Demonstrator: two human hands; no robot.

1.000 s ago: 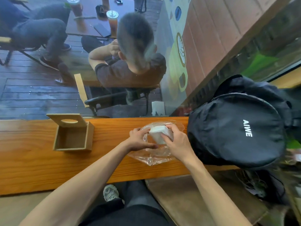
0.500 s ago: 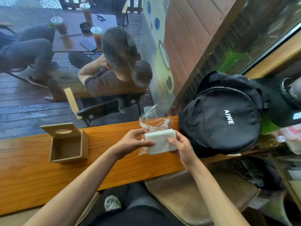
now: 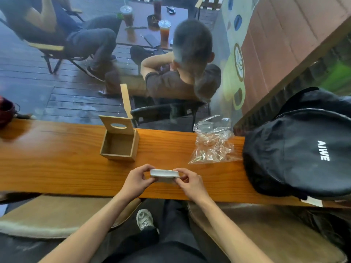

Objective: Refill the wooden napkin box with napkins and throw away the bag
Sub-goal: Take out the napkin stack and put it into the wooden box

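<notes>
Gripping the napkin stack (image 3: 164,173) by its ends, your left hand (image 3: 136,180) and right hand (image 3: 190,184) pinch it above the counter's (image 3: 57,164) near edge.

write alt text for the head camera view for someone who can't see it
Two bare hands, left hand and right hand, hold a flat stack of white napkins over a long wooden counter. Behind it stands an empty wooden napkin box with its lid up, a crumpled clear plastic bag and a black backpack to the right.
</notes>
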